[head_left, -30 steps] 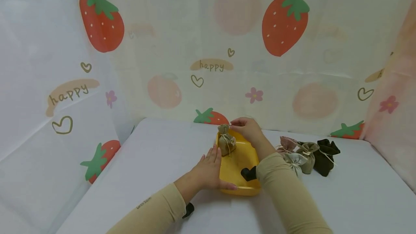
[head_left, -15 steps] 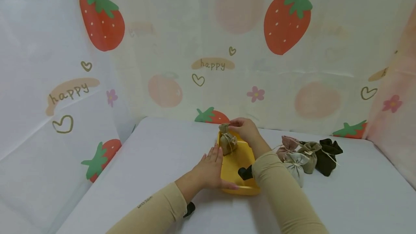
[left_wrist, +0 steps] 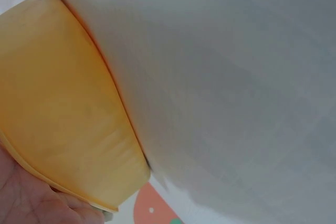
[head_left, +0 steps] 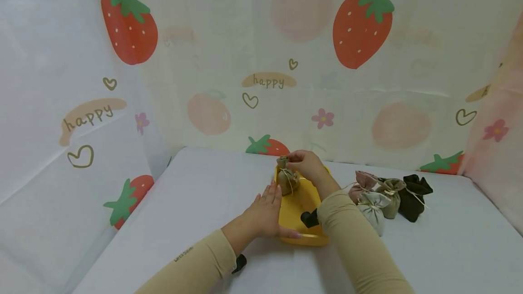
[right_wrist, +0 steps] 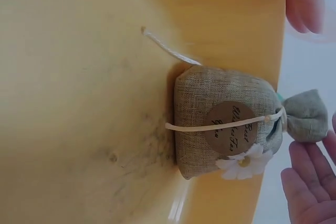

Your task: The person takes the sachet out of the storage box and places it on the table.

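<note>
Nearest the camera, two beige sleeves reach over the white table (head_left: 196,185) to a yellow tray (head_left: 296,210). To the tray's right a cluster of small tied pouches (head_left: 388,196), pale, pink, olive and dark, sits close together. On the tray's near left rim the left hand (head_left: 265,214) rests with fingers straight, thumb along the front edge. Farther back, an olive burlap sachet (head_left: 287,178) with a daisy tag stands upright in the tray's far left corner; the right hand (head_left: 308,164) pinches its gathered top.
</note>
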The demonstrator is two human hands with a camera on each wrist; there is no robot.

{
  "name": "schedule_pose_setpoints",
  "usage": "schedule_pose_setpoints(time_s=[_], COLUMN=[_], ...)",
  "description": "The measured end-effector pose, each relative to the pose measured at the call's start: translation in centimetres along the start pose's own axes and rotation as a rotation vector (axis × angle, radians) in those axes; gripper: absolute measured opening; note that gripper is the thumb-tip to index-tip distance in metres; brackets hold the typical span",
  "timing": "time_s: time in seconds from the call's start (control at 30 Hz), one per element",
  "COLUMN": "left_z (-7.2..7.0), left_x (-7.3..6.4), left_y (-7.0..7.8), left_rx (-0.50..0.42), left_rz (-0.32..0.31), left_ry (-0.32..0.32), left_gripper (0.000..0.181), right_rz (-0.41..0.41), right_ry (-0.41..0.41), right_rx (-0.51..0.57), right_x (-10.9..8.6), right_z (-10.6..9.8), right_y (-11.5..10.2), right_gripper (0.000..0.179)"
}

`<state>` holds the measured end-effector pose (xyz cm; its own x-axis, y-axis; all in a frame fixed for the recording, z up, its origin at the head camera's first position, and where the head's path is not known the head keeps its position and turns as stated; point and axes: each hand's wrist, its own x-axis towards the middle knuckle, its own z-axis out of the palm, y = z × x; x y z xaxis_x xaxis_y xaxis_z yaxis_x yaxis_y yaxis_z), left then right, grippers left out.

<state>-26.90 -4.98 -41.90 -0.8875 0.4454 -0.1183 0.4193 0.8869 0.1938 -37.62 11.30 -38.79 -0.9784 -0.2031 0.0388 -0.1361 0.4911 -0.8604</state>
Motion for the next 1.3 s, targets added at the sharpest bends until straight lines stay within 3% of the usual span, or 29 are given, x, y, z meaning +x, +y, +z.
schedule_pose_setpoints(time_s=[0.27,0.9,1.3], left_z=[0.0,0.0,-0.1], left_x=[0.0,-0.3,-0.2], left_y=[0.0,0.3,0.3], left_rx=[0.014,0.011,0.02], left_rz=[-0.004,-0.001,-0.007], left_ry=[0.001,0.004,0.011], left_gripper=[0.134,0.132,0.134], right_rz=[0.012,-0.004,-0.017], right_ry=[0.034,0.068,0.076], right_rx=[-0.047,-0.202,-0.258], right_x=[-0.2,-0.5,-1.1], right_z=[0.0,0.4,-0.7], right_y=[0.3,0.3,-0.4], right_gripper=[0.013,0.017,0.01])
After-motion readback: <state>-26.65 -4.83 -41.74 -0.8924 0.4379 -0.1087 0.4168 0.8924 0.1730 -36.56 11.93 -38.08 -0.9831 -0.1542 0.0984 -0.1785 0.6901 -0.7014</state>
